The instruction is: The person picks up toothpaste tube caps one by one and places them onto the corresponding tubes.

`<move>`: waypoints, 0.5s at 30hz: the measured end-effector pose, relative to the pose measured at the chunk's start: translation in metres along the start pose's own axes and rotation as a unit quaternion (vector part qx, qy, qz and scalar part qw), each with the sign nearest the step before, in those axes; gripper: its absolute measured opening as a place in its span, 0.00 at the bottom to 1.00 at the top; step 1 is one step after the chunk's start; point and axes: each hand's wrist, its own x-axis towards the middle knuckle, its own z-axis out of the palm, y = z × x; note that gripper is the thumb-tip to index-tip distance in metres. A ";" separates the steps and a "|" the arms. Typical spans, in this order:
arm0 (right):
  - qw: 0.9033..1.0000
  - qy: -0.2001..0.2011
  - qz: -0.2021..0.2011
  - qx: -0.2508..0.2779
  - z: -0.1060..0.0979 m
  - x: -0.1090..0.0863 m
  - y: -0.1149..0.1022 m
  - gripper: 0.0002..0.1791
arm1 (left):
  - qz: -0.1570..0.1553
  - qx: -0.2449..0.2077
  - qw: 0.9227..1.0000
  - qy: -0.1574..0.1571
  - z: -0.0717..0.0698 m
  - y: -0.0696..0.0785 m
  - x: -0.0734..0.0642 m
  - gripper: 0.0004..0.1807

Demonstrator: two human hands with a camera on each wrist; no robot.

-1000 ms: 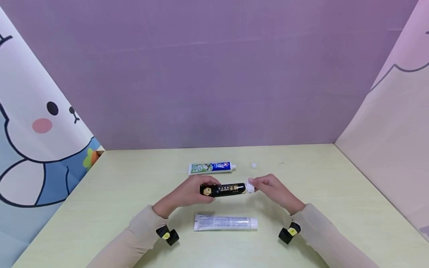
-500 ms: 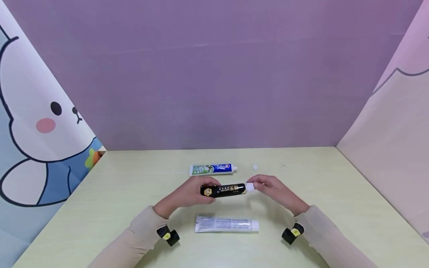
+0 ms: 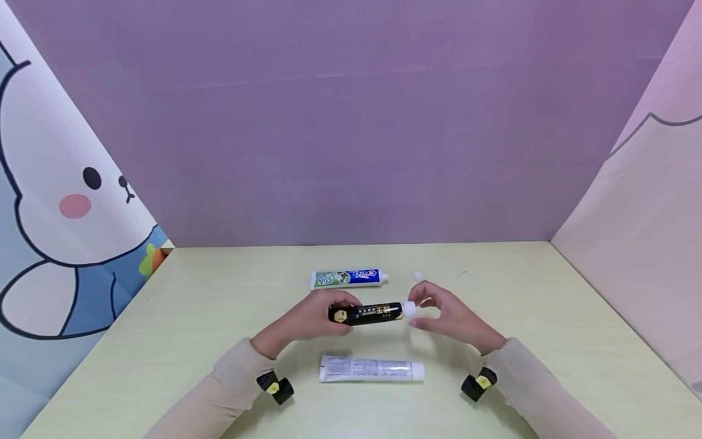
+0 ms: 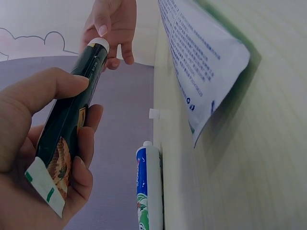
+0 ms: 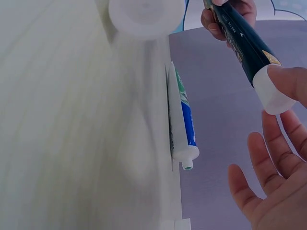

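My left hand (image 3: 315, 316) grips a black toothpaste tube (image 3: 373, 313) with gold lettering by its flat end, thumb on one side and fingers curled round the other. The tube is held level above the table, its white cap (image 3: 409, 309) pointing right. Around that cap my right hand (image 3: 451, 314) has thumb and forefinger spread apart, fingertips right at its edge. In the right wrist view the thumb overlaps the cap (image 5: 272, 93) and the other fingers (image 5: 264, 158) reach out loosely below it.
Behind the hands lies a blue and green toothpaste tube (image 3: 348, 278), its nozzle uncovered. A small white cap (image 3: 418, 275) sits to its right. Nearer the front, a white capped tube (image 3: 370, 369) lies on the pale table (image 3: 219, 274). Printed panels and a purple wall (image 3: 351, 122) enclose the table.
My right thumb and forefinger, earlier together on the black tube's cap, have spread apart around it. My left hand keeps its grip on the tube, almost unmoved.
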 end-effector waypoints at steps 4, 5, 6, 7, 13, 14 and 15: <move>1.000 0.004 -0.006 -0.003 0.001 -0.001 0.000 0.17 | -0.002 0.001 1.000 0.001 0.001 0.000 0.000 0.20; 1.000 0.006 -0.007 -0.003 0.001 -0.001 0.000 0.16 | -0.002 0.002 1.000 0.001 0.001 0.000 0.000 0.20; 1.000 0.006 -0.008 -0.003 0.001 -0.001 0.000 0.16 | -0.002 0.002 1.000 0.001 0.001 0.000 0.000 0.20; 1.000 0.007 -0.008 -0.004 0.001 -0.001 0.000 0.16 | -0.003 0.003 1.000 0.002 0.001 0.000 0.000 0.20; 1.000 0.011 -0.003 -0.014 0.001 -0.001 -0.003 0.15 | -0.001 0.002 1.000 0.003 0.001 0.001 -0.001 0.20; 1.000 0.012 0.001 -0.015 0.000 -0.001 -0.004 0.15 | -0.001 0.003 1.000 0.004 0.001 0.002 -0.001 0.20; 1.000 0.013 0.005 -0.015 0.000 -0.001 -0.004 0.15 | 0.000 0.004 1.000 0.005 0.001 0.002 0.000 0.20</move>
